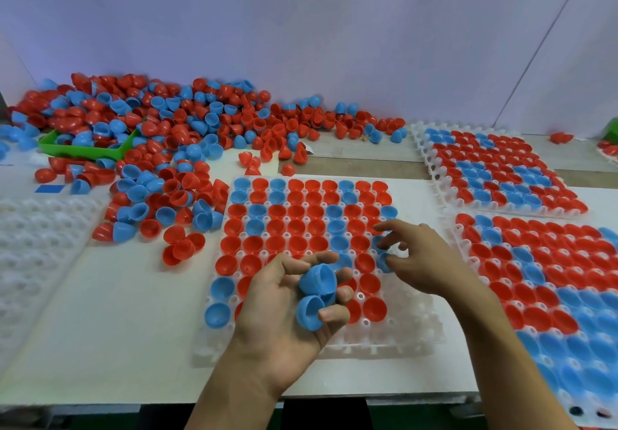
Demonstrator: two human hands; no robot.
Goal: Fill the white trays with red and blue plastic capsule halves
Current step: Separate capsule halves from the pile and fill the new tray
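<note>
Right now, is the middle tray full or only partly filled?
Partly filled: the middle tray has bare white sockets along its near rows, while the far rows hold capsule halves.

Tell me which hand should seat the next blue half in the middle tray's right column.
The right hand, probably. It hovers over the middle tray at its right column, fingers at a blue half there. The left hand grips spare blue capsule halves, so it serves better as the supply.

Loose capsule pile (174, 148) crowds left; the middle tray's (418, 332) near rows seem open.
</note>
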